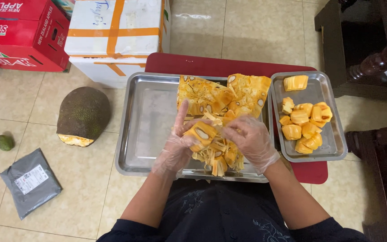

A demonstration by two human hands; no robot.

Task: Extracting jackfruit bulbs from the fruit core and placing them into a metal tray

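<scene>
Jackfruit pod (pixel 201 133) clamped in fingers of left hand (pixel 178 144), right hand (pixel 251 140); two trays (pixel 135 130).

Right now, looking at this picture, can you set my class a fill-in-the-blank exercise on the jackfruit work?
1. Both hands, left hand and right hand, wear clear plastic ____.
2. The cut jackfruit piece lies in the ____ of the two steel trays.
3. The separated yellow pods sit in the smaller tray on the person's ____ side.
4. The uncut jackfruit half rests on the tiled ____.

Missing words: gloves; larger; right; floor
</scene>
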